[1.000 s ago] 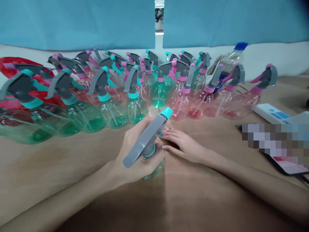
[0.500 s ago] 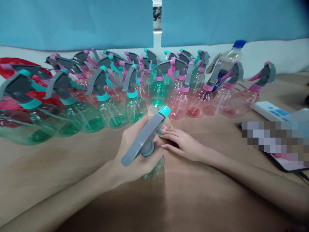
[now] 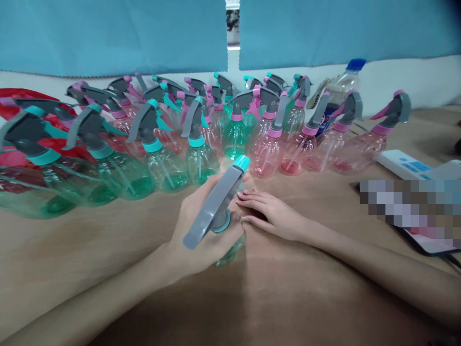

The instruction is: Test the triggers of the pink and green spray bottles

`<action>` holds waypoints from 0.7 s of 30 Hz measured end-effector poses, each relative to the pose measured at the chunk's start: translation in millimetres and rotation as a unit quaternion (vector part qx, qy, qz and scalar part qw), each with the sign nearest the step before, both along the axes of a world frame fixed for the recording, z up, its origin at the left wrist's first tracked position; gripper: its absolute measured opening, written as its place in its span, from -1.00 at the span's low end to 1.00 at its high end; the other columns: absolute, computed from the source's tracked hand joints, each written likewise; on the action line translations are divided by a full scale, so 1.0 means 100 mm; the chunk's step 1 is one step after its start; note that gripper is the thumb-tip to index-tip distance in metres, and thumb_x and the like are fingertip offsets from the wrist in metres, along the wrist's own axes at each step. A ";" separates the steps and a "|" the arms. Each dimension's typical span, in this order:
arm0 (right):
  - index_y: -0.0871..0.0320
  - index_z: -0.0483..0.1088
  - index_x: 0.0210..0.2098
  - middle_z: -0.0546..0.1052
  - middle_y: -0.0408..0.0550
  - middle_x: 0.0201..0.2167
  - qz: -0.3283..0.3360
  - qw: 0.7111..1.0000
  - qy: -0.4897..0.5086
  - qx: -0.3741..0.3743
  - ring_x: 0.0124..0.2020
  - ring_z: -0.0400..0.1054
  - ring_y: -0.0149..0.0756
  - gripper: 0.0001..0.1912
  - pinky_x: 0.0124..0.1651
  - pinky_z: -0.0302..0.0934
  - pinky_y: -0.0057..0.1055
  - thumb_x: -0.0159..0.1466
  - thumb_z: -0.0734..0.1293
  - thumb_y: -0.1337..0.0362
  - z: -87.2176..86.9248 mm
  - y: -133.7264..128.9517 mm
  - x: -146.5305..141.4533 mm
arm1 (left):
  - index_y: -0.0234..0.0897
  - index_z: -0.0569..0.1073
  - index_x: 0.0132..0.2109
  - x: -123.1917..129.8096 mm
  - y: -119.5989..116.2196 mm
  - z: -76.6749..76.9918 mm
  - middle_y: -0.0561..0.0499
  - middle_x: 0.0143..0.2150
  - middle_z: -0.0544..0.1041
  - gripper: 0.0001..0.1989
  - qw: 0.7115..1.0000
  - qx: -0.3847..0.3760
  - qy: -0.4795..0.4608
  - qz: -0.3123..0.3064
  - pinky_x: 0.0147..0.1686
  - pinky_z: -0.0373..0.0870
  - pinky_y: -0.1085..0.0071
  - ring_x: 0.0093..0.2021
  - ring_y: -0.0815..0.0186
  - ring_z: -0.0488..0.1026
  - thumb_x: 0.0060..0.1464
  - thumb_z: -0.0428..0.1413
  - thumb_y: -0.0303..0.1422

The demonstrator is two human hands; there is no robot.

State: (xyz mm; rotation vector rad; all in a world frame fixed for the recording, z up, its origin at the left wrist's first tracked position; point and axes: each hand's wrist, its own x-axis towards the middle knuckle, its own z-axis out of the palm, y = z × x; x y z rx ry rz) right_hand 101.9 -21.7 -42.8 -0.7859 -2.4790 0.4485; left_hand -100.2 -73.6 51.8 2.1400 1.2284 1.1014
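Wrapped round the neck of a green spray bottle (image 3: 215, 204) at the middle of the table is my left hand (image 3: 201, 226). The bottle has a grey head with a turquoise nozzle that points away to the upper right, and much of its body is hidden by the hand. My right hand (image 3: 272, 214) rests on the table just right of the bottle. Its fingers are stretched out towards the nozzle side, some slightly bent, and nothing shows in them. Beyond my hands stands a small green bottle (image 3: 236, 139) with a pink collar.
Green spray bottles (image 3: 165, 166) stand at the left and pink ones (image 3: 268, 156) at the right, several deep. A red bag (image 3: 21, 103), a blue-capped bottle (image 3: 336, 93), a white device (image 3: 403, 163) and a phone-like object (image 3: 428, 240) lie or stand around.
The nozzle end of the held bottle's head has shifted slightly left. My hands have otherwise hardly moved.
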 end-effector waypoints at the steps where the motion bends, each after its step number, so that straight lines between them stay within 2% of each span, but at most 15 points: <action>1: 0.13 0.34 0.15 0.44 0.07 0.15 0.000 1.000 0.001 0.000 0.26 0.21 -0.14 -0.60 0.30 0.10 -0.03 0.38 0.21 0.13 0.00 0.00 0.00 | -0.22 0.30 0.05 0.00 0.00 0.00 0.00 -0.12 0.55 -0.53 1.000 -0.002 -0.002 -0.001 -0.17 0.50 0.32 -0.24 0.29 0.53 -0.05 0.14 -0.52; 4: 0.13 0.34 0.14 0.45 0.07 0.15 0.002 1.000 0.000 -0.001 0.27 0.20 -0.15 -0.60 0.31 0.10 -0.04 0.39 0.20 0.12 0.01 0.00 0.00 | -0.21 0.30 0.06 0.01 -0.01 0.01 -0.02 -0.11 0.55 -0.53 1.000 -0.014 -0.011 -0.008 -0.18 0.52 0.32 -0.25 0.29 0.54 -0.03 0.14 -0.52; 8: 0.16 0.34 0.14 0.45 0.08 0.15 0.003 1.000 -0.002 -0.001 0.26 0.21 -0.17 -0.60 0.31 0.10 -0.06 0.39 0.19 0.12 0.02 0.00 -0.01 | -0.20 0.31 0.08 0.01 0.01 0.02 -0.05 -0.01 0.54 -0.51 0.999 -0.023 -0.027 -0.015 -0.09 0.54 0.30 -0.17 0.27 0.56 -0.03 0.13 -0.53; 13: 0.15 0.32 0.16 0.42 0.10 0.17 0.003 1.000 -0.002 0.003 0.26 0.22 -0.15 -0.58 0.30 0.11 -0.03 0.39 0.20 0.11 0.01 0.01 0.00 | -0.18 0.37 0.03 -0.01 0.14 0.05 -0.02 -0.12 0.58 -0.55 0.999 -0.027 -0.017 0.021 -0.18 0.57 0.26 -0.27 0.23 0.57 -0.07 0.15 -0.45; 17: 0.15 0.31 0.17 0.40 0.09 0.19 0.001 1.000 -0.007 0.001 0.27 0.20 -0.15 -0.57 0.31 0.09 -0.04 0.39 0.20 0.10 0.01 0.01 0.00 | -0.16 0.44 -0.09 -0.01 0.22 0.09 0.00 -0.18 0.60 -0.71 0.999 -0.028 -0.019 0.026 -0.09 0.53 0.21 -0.10 0.13 0.55 -0.02 0.11 -0.40; 19: 0.16 0.31 0.17 0.41 0.10 0.19 0.000 1.000 -0.006 0.000 0.27 0.21 -0.15 -0.56 0.31 0.09 -0.05 0.39 0.20 0.10 0.01 0.01 0.00 | -0.16 0.46 -0.11 -0.01 0.24 0.10 0.00 -0.19 0.61 -0.72 0.999 -0.033 -0.025 0.009 -0.03 0.51 0.18 -0.03 0.10 0.53 -0.03 0.11 -0.41; 21: 0.17 0.32 0.17 0.41 0.10 0.18 0.000 1.000 -0.005 0.000 0.26 0.21 -0.16 -0.56 0.31 0.09 -0.05 0.39 0.20 0.11 0.01 0.00 0.00 | -0.15 0.46 -0.10 -0.01 0.25 0.10 -0.01 -0.17 0.62 -0.69 0.999 -0.045 -0.030 -0.006 -0.04 0.52 0.17 -0.05 0.09 0.54 -0.05 0.12 -0.43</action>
